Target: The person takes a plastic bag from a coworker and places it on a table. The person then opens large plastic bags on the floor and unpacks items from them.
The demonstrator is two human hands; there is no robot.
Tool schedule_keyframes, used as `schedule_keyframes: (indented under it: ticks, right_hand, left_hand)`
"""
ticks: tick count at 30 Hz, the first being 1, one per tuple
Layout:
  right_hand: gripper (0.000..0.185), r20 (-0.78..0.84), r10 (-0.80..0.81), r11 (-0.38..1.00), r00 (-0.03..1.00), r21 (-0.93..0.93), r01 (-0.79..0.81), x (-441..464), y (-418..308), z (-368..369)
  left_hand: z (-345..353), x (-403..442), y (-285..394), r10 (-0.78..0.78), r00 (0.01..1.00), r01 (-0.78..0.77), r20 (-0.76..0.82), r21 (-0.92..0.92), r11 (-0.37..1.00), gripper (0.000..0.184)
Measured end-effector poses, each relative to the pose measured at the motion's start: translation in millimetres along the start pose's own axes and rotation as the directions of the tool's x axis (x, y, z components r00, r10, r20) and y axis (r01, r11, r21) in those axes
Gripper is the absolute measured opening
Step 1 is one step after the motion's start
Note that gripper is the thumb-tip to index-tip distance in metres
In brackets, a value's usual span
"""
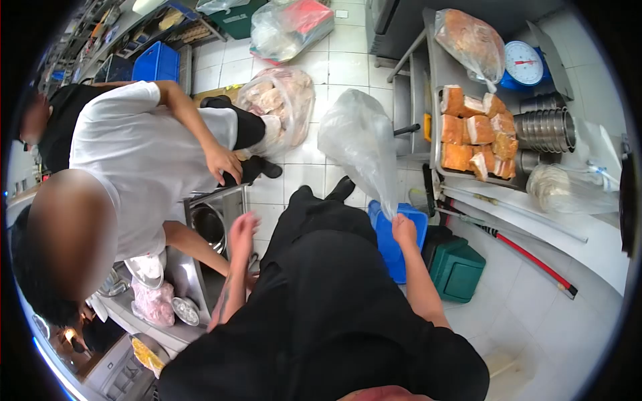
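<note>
My right hand is closed round the gathered end of a large clear plastic bag. The bag puffs out away from me above the floor, and what is inside it, if anything, I cannot make out. Just beneath that hand stands a blue bin. On the other side of my body my left hand is raised in the air with loosely bent fingers and nothing visible in it. It is close to a metal sink or counter with a dark round pot.
A co-worker in a white shirt leans in at left. Bags of raw meat sit on the tiled floor ahead. At right, a tray of browned pork belly blocks lies near a scale and stacked metal containers. A green bin stands below.
</note>
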State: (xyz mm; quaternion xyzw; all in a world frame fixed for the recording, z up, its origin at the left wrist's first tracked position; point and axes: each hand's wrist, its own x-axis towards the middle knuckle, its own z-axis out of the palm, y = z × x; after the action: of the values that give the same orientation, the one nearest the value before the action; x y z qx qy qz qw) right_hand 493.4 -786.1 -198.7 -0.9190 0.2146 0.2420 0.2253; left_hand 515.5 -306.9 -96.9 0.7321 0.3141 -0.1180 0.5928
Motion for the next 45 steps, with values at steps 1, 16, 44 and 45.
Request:
schedule_keyframes:
  ticks: [1, 16, 44, 45]
  right_hand:
    - [0.022, -0.014, -0.076, 0.997, 0.997, -0.023, 0.075, -7, -25, -8]
    - [0.068, -0.359, -0.705, 0.406, 0.611, 0.502, 0.764, -149, -454, -5]
    - [0.031, -0.469, 0.334, 0.462, 0.818, 0.838, 0.292, 0, -2, -43]
    - [0.032, -0.314, 0.342, 0.515, 0.886, 0.851, 0.103, -13, 39, -1]
  left_hand:
    - [-44, -27, -8, 0.076, 0.984, -0.073, -0.162, 0.023, 0.997, 0.038]
    - [-181, -35, 27, 0.723, 0.689, -0.646, 0.06, 0.503, 0.574, 0.05]
    - [242, -18, 74, -0.247, -0.014, -0.659, 0.969, 0.177, 0.731, 0.058]
    - [259, -2, 51, -0.225, -0.032, -0.639, 0.974, 0.153, 0.754, 0.059]
